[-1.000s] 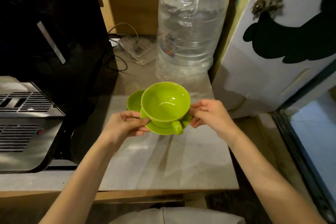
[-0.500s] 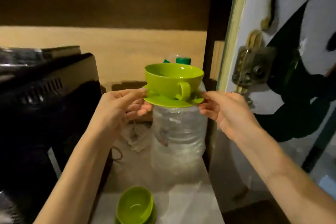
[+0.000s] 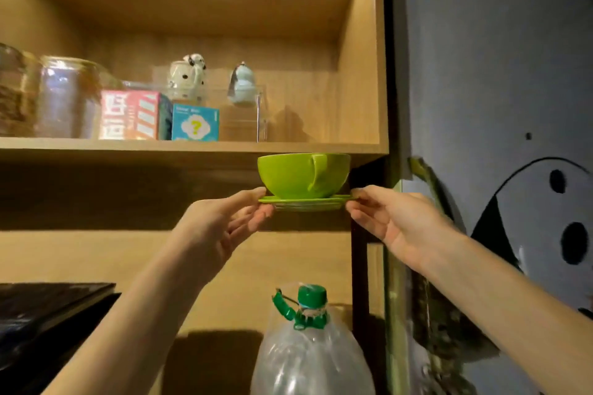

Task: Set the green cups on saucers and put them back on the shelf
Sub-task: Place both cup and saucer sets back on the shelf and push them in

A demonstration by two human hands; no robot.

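- Green cup (image 3: 298, 175) sat upright on its saucer (image 3: 306, 202), both held in the air just below the front edge of the shelf (image 3: 192, 146), toward its right end.
- Cup handle faced the camera; the rim was level with the underside of the shelf board.
- Left hand (image 3: 221, 231) pinched the saucer's left rim, thumb on top, fingers curled beneath.
- Right hand (image 3: 394, 221) pinched the right rim in the same way. Neither hand touched the cup.
- Shelf held jars (image 3: 61, 96) at the left, two small boxes (image 3: 160, 119) in the middle and a clear stand (image 3: 247, 115) with two figurines; a bare patch lay at the right, beside the side panel.
- A large water bottle (image 3: 308, 353) stood directly below the load.
- Handling judgement: glazed ware, probably stiff, brittle, fairly light. The cup only rests on the saucer, so any tilt would likely let it slide.
- Best hold looked to be the one in use: opposite rims, saucer kept flat.
- Risk: clipping the shelf edge on the way up could jolt the cup off.
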